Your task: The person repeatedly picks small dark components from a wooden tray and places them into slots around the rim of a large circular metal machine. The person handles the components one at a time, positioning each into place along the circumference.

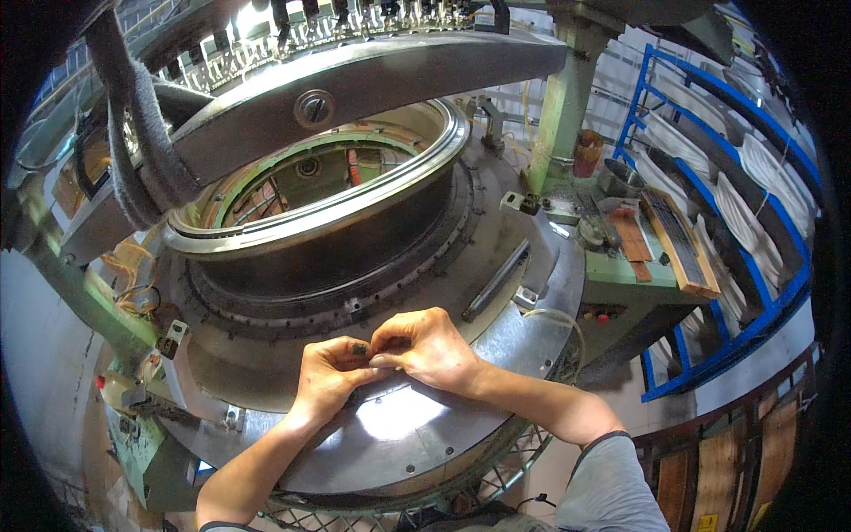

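Note:
My left hand (326, 377) and my right hand (430, 352) meet over the near part of a large round machine, which looks like a circular knitting machine. Both are closed in a pinch, with thumbs and fingertips almost touching. A small dark spot shows at the left fingertips; whether it is a stain or a held piece I cannot tell. Anything between the fingers is too small to make out. Below the hands lies the machine's shiny metal rim plate (390, 452). Behind them, the dark cylinder (355, 262) carries a bright metal ring (456, 133) at its top.
A heavy curved beam (425, 71) crosses above the ring, with a grey fuzzy strap (142, 133) at left. A dark bar (496, 279) lies on the plate. To the right stand a green post (558, 133), a wood-framed tray (681, 239) and a blue rack (727, 362) holding white cloth.

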A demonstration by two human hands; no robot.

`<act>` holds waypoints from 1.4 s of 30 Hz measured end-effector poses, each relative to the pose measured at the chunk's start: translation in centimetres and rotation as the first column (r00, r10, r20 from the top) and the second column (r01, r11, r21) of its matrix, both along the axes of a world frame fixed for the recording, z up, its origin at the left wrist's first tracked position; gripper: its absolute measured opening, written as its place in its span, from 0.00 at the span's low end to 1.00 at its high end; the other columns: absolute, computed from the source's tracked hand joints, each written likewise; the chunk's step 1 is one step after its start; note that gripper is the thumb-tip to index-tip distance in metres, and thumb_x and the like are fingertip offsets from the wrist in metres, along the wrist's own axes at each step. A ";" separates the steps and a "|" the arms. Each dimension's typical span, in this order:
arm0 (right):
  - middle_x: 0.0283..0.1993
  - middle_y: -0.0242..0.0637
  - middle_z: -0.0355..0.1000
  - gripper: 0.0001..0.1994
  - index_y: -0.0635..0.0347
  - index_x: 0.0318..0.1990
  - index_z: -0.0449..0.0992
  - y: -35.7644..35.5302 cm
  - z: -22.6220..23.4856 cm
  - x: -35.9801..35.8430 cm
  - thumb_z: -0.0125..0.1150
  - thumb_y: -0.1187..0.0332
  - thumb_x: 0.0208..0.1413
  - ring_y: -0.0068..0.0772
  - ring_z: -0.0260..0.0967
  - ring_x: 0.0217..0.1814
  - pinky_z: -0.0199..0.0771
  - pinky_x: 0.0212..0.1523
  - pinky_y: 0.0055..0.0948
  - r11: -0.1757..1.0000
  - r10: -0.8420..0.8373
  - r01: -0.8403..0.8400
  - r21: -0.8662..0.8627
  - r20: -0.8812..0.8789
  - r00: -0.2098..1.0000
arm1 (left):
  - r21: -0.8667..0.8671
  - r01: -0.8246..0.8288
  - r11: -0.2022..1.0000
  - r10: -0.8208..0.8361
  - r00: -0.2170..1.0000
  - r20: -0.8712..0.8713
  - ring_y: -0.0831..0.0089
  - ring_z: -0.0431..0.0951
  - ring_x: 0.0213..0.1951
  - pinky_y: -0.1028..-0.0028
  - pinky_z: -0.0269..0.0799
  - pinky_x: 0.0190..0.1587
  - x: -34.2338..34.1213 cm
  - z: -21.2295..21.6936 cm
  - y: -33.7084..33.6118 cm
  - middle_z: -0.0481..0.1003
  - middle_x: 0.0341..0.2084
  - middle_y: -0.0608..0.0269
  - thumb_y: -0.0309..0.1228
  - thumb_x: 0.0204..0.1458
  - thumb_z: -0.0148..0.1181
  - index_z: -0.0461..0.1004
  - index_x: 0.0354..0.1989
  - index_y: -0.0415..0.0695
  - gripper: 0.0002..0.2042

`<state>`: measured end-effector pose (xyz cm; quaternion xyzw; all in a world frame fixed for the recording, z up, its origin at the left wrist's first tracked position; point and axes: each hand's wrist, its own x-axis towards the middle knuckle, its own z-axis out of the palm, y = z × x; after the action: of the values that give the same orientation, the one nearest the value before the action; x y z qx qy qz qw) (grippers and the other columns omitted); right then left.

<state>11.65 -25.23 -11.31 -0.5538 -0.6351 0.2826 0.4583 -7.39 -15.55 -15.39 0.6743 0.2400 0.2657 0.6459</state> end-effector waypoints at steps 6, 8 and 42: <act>0.37 0.45 0.83 0.08 0.68 0.37 0.84 -0.1 -0.4 -1.6 0.75 0.75 0.51 0.37 0.84 0.39 0.84 0.40 0.33 0.984 -0.103 0.076 0.161 0.167 0.981 | 0.069 -0.015 0.997 0.018 0.999 -0.042 0.71 0.85 0.41 0.71 0.85 0.44 0.1 0.3 -0.1 0.84 0.35 0.55 0.18 0.53 0.72 0.80 0.42 0.34 0.09; 0.36 0.49 0.80 0.05 0.67 0.37 0.83 -0.7 0.1 -2.1 0.69 0.77 0.53 0.50 0.81 0.38 0.81 0.40 0.41 0.958 -0.081 0.035 0.284 0.153 0.985 | -0.124 0.006 0.992 0.000 0.999 0.048 0.66 0.86 0.42 0.65 0.87 0.48 0.1 0.4 -0.3 0.84 0.39 0.51 0.16 0.53 0.71 0.79 0.46 0.32 0.12; 0.87 0.40 0.36 0.51 0.52 0.82 0.46 -16.9 -37.8 39.1 0.56 0.31 0.63 0.47 0.35 0.87 0.40 0.82 0.49 0.680 0.013 0.732 -0.029 -0.999 -0.052 | 0.096 -0.690 0.718 0.631 0.702 0.330 0.62 0.88 0.42 0.67 0.89 0.46 -10.1 -1.9 -6.1 0.83 0.39 0.53 0.12 0.58 0.64 0.80 0.44 0.32 0.08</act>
<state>50.78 -42.12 -49.12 -0.2137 -0.0150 0.2384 0.9472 -17.49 -21.62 -17.26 0.5636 0.3455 0.5949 0.4574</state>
